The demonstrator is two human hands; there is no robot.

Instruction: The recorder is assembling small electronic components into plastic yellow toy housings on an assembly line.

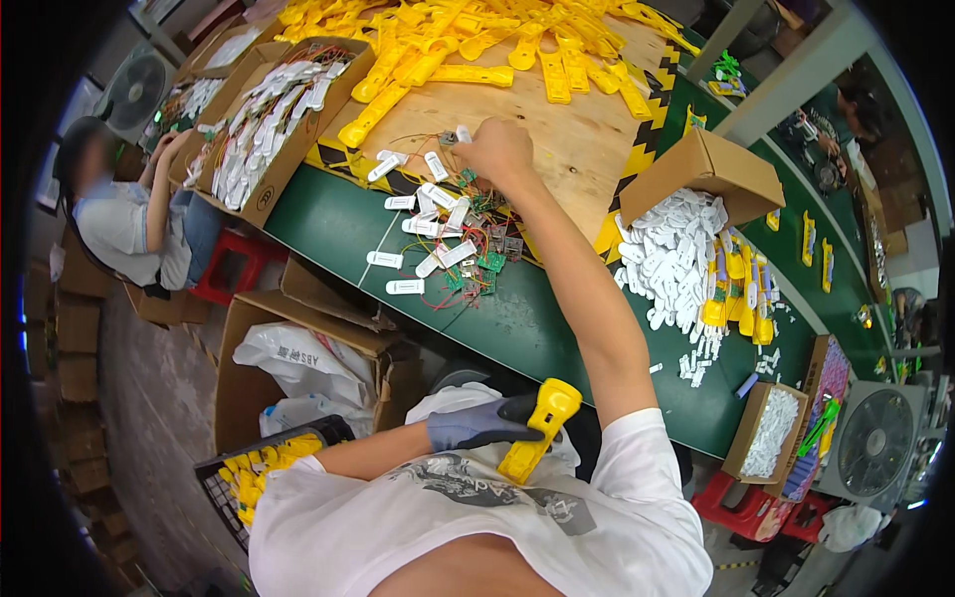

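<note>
The left hand [477, 425], in a grey glove, is clamped around a yellow plastic casing [538, 430] held close to the chest, well below the surface's near edge. The right hand [497, 149] is bare and stretched far forward over the plywood sheet [557, 139]; its fingers are bunched on a small white part [463, 132], though whether they truly grip it cannot be told.

Just below the right hand lie scattered white plastic pieces [428, 224] mixed with small green circuit boards [482, 264] and thin wires on the green surface [517, 328]. Beyond that hand a heap of yellow casings [468, 45] covers the plywood. To its left stands an open cardboard box [264, 124] of white parts. To its right a tipped brown carton [701, 174] spills a white pile [671, 259]. Left of the gloved hand, a dark crate [261, 468] holds yellow pieces, beside a carton with a white bag [298, 363].
</note>
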